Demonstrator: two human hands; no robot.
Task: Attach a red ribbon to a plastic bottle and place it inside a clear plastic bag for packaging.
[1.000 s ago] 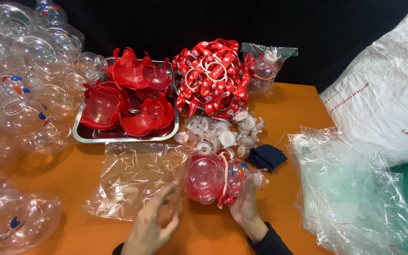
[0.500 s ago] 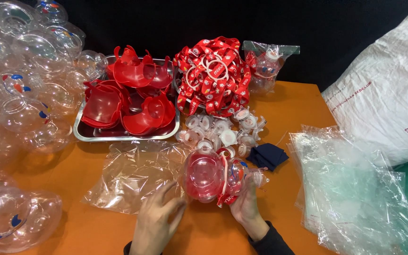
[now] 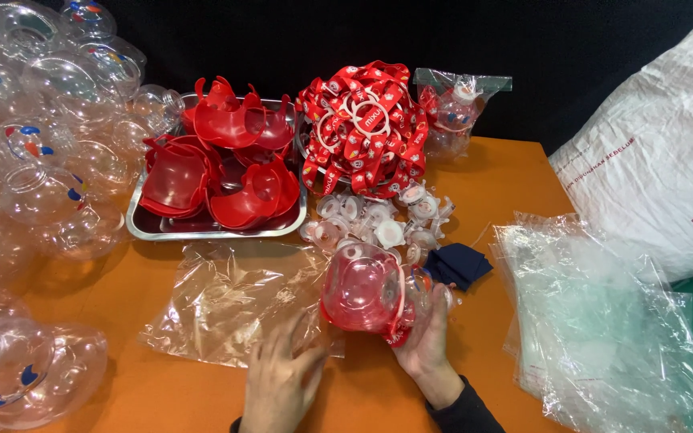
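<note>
The right hand (image 3: 427, 341) has its grip clenched around a clear plastic ball (image 3: 366, 293) with a red insert inside; it holds the ball from below and from the right, just above the orange desk (image 3: 162, 393) near the front edge, a little right of the middle. The ball's open mouth seems to face left and slightly toward the person, though the glare on the plastic makes that hard to be sure of.

The left hand (image 3: 282, 385) lies flat, its grip released, fingers spread on the near right corner of a clear plastic bag (image 3: 234, 301); the bag lies on the desk with its long axis running left to right, and its right edge lies just beside the ball — whether they touch I cannot tell. So the bag lies directly left of the held ball, and the left hand is the nearer hand to it.

Behind, toward the far edge, a metal tray (image 3: 142, 224) holds red inserts (image 3: 226, 164); to its right sit a heap of red straps (image 3: 362, 128) and a cluster of small white caps (image 3: 378, 220); a dark cloth (image 3: 459, 265) lies just right of the ball; a stack of more bags (image 3: 603, 321) fills the right edge, and empty clear balls (image 3: 42, 144) crowd the left edge.
</note>
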